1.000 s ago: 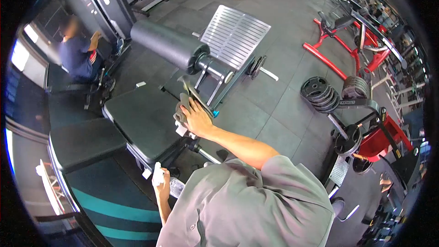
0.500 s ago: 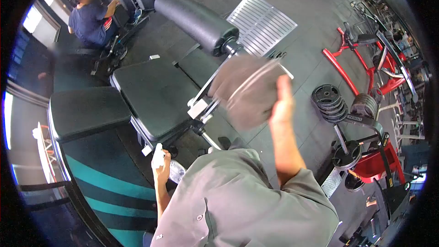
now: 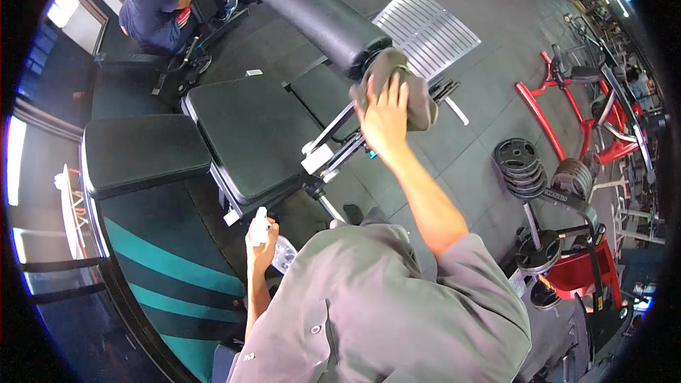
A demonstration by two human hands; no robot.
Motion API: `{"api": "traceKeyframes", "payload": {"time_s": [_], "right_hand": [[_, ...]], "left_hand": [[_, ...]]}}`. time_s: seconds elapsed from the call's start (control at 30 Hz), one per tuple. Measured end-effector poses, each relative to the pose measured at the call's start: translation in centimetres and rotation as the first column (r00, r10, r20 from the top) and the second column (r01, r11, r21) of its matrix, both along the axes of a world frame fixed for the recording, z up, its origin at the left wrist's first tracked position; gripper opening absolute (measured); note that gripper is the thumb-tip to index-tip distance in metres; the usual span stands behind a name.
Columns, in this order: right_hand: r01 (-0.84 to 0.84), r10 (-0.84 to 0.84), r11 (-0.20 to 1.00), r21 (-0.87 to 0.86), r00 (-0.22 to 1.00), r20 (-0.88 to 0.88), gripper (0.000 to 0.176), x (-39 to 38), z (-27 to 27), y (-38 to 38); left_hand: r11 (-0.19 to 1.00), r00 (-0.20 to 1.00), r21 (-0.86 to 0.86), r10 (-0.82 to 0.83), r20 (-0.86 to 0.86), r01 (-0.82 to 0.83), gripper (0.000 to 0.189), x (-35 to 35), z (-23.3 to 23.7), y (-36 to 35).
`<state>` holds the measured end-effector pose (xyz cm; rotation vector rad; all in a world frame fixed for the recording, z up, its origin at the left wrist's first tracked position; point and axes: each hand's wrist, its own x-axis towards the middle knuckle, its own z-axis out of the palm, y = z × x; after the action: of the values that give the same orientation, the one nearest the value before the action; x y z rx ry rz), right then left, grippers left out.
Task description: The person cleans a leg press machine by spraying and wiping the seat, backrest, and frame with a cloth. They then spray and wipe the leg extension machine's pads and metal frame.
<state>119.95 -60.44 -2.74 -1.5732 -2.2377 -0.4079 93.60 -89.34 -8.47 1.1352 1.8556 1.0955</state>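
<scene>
My left hand is closed around the neck of a clear spray bottle with a white trigger head, low beside the bench. My right hand reaches forward, its fingers laid over a bunched grey-brown cloth. The cloth covers the near end of the black roller pad and the metal bar there, so what lies under it is hidden. Left of that hand stretches the black padded seat of the exercise bench, with a second black pad further left.
Behind the roller is a slotted metal footplate. To the right stand a rack with stacked weight plates and a red-framed machine. Another person sits at a machine at upper left. A teal-striped mat lies at lower left.
My right hand has moved left and turned palm down, bringing the spread, swinging cloth onto the roller's end, where it is now bunched. The left hand keeps the spray bottle.
</scene>
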Motion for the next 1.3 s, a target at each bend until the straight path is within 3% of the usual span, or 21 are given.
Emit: {"api": "traceKeyframes", "payload": {"time_s": [0.13, 0.2, 0.23, 0.3, 0.4, 0.47, 0.53, 0.63, 0.67, 0.7, 0.73, 0.8, 0.87, 0.93, 0.97, 1.03, 1.07, 1.1, 1.17, 1.23, 1.3], "right_hand": [[-0.272, 0.246, 0.924, -0.27, 0.961, -0.126, 0.05, -1.8, -5.2, -7.3], [-0.429, 0.169, 0.893, -0.14, 0.606, -0.777, 0.047, -3.0, -4.9, -7.9], [-0.409, -0.14, 0.861, -0.303, 0.382, -0.914, 0.049, -2.8, -3.5, -7.4], [-0.347, -0.323, 0.887, -0.305, 0.006, -0.946, 0.049, -1.3, 0.4, -5.0], [-0.152, -0.025, 0.988, 0.003, -0.185, -0.982, 0.05, 2.1, 9.9, -2.5], [-0.214, 0.317, 0.929, 0.303, 0.035, -0.948, 0.047, 4.3, 13.2, -1.5], [-0.192, 0.333, 0.942, 0.276, 0.411, -0.849, 0.041, 5.0, 12.6, 0.7], [-0.167, 0.252, 0.947, 0.273, 0.916, -0.313, 0.045, 2.5, 7.3, 4.0], [-0.231, 0.236, 0.972, 0.051, 0.928, -0.289, 0.048, 1.6, 4.0, 4.6], [-0.208, 0.206, 0.978, 0.028, 0.977, 0.057, 0.05, 1.1, -0.1, 4.7], [-0.158, 0.156, 0.986, 0.046, 0.987, 0.042, 0.055, -0.2, -0.8, 2.9], [-0.275, 0.21, 0.949, -0.153, 0.915, -0.345, 0.058, -2.9, -4.8, 0.4], [-0.38, 0.352, 0.905, -0.191, 0.921, -0.166, 0.05, -5.4, -7.6, -5.2], [-0.511, 0.448, 0.833, -0.215, 0.849, -0.28, 0.044, -7.6, -9.7, -10.2], [-0.525, 0.462, 0.847, -0.084, 0.805, -0.372, 0.047, -7.9, -10.2, -10.8], [-0.547, 0.096, 0.664, -0.51, 0.739, -0.667, 0.052, -6.4, -7.6, -10.3], [-0.581, -0.135, 0.487, -0.652, 0.687, -0.714, 0.054, -5.1, -5.5, -9.7], [-0.612, -0.327, 0.436, -0.66, 0.575, -0.75, 0.058, -3.0, -3.1, -9.1], [-0.773, -0.686, 0.526, -0.355, -0.139, -0.714, 0.058, 0.4, -3.1, -8.5], [-0.739, -0.719, 0.568, -0.362, -0.231, -0.656, 0.059, 5.5, 1.5, -8.1], [-0.566, -0.608, 0.746, -0.352, -0.361, -0.707, 0.06, 10.2, 4.9, -8.2]], "left_hand": [[0.998, 0.997, 0.038, 0.051, 0.049, -0.053, 0.013, 0.2, -1.0, 0.1], [0.996, 0.994, 0.039, 0.076, 0.076, -0.079, 0.012, 0.2, -1.1, -0.1], [0.994, 0.998, 0.091, 0.056, -0.007, -0.055, 0.012, 0.3, -0.8, 0.0], [0.994, 0.997, 0.08, 0.073, 0.014, -0.074, 0.011, 0.5, -0.3, -0.3], [0.988, 0.993, 0.106, 0.11, 0.044, -0.114, 0.012, 0.5, -0.6, -0.7], [0.983, 0.988, 0.115, 0.139, 0.073, -0.147, 0.012, 0.2, -1.2, -1.2], [0.983, 0.991, 0.122, 0.13, 0.039, -0.134, 0.012, 0.3, -1.0, -1.2], [0.991, 0.996, 0.103, 0.084, 0.027, -0.086, 0.013, 0.2, -1.2, -0.9], [0.993, 0.997, 0.095, 0.066, 0.03, -0.068, 0.013, 0.2, -1.4, -0.8], [0.995, 0.998, 0.087, 0.05, 0.037, -0.053, 0.013, 0.3, -1.1, -0.4], [0.996, 0.999, 0.08, 0.032, 0.042, -0.036, 0.013, 0.5, -0.6, -0.2], [0.998, 0.999, 0.064, 0.002, 0.051, -0.005, 0.013, 0.9, 0.3, 0.4], [0.997, 0.999, 0.078, -0.021, 0.033, 0.019, 0.012, 1.2, 0.6, 0.7], [0.997, 0.996, 0.078, -0.028, 0.089, 0.021, 0.012, 1.4, 0.4, 1.2], [0.997, 0.997, 0.076, -0.025, 0.08, 0.019, 0.012, 1.5, 0.7, 1.3], [0.998, 0.998, 0.067, -0.022, 0.063, 0.018, 0.012, 1.6, 1.5, 1.3], [0.999, 0.998, 0.052, -0.019, 0.067, 0.015, 0.012, 1.5, 1.4, 1.3], [0.999, 0.997, 0.041, -0.014, 0.072, 0.011, 0.013, 1.2, 1.2, 1.2], [1.0, 0.998, 0.024, -0.02, 0.057, 0.018, 0.013, 0.7, 1.4, 1.2], [0.999, 0.999, 0.02, -0.029, 0.021, 0.028, 0.014, -0.1, 0.5, 1.1], [0.998, 0.999, 0.03, -0.046, 0.002, 0.046, 0.014, -0.5, 0.2, 1.1]]}}
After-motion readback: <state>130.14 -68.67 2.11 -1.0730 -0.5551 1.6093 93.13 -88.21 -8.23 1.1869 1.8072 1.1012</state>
